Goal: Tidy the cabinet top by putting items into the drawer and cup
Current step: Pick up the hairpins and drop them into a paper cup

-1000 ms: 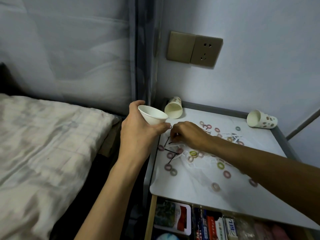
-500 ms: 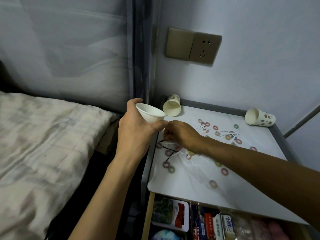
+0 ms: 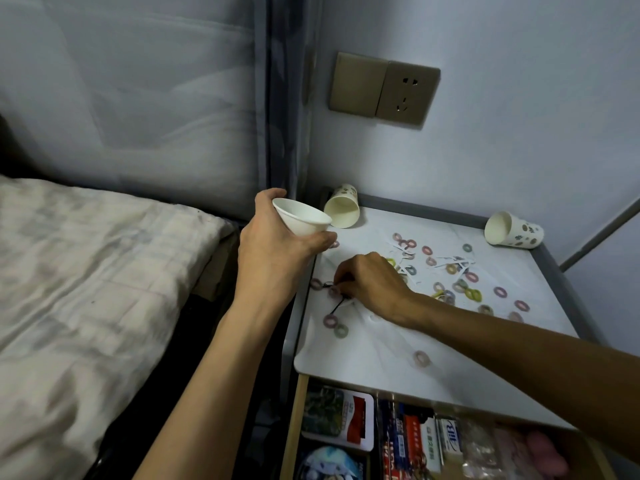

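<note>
Head view: looks down on a cabinet set between a bed and a wall corner.
Left hand (image 3: 277,244): raised just beside the worktop's left edge, fingers wrapped round a plain white cup (image 3: 301,221).
White cup: tilted, mouth facing up and right, off the worktop surface.
Right hand (image 3: 370,285): reaches in from the right and rests low on the worktop (image 3: 381,351), fingers curled down at its left side.
Right fingers: appear to pinch thin black pins (image 3: 337,307); too small to be sure of the grip.
Black pins: on the worktop's left part, partly under the fingertips, just below the cup.
Coloured rings (image 3: 500,291): many small ones, scattered over most of the worktop.
Paper scraps (image 3: 450,261): white strips among the rings, toward the back.
Patterned cups: two, both on their sides; one at the back left corner (image 3: 343,209), one at the back right (image 3: 512,232).
Drawer (image 3: 290,427): pulled open under the worktop's front edge, packed with packets and boxes.
Bed (image 3: 86,271): left of the cabinet, pale rumpled cover.
Wall socket (image 3: 384,88): above the worktop.
</note>
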